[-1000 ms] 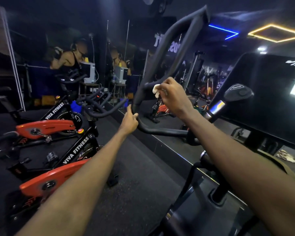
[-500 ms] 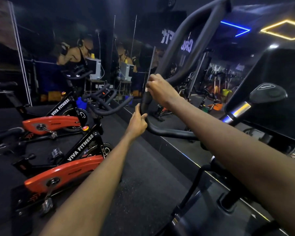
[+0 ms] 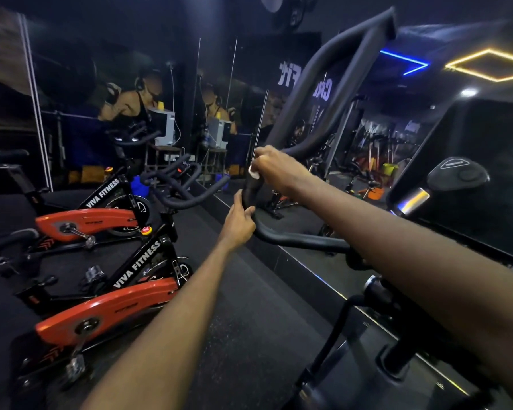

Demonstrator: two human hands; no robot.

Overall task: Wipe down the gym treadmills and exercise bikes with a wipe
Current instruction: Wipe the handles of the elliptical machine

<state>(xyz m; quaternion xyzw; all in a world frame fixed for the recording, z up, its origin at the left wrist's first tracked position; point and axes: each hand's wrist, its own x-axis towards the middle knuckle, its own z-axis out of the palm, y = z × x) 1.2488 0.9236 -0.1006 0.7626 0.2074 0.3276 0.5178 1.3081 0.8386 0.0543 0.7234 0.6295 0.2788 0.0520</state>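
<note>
Pinching a small white wipe (image 3: pixel 253 174) at its fingertips, our right hand (image 3: pixel 279 167) presses the black padded handlebar (image 3: pixel 293 239); our left hand (image 3: pixel 239 221) grips just below.

Yellow LED diamond (image 3: pixel 466 58), blue strip (image 3: pixel 404 58); white box (image 3: pixel 167 128), poss. PC.
</note>
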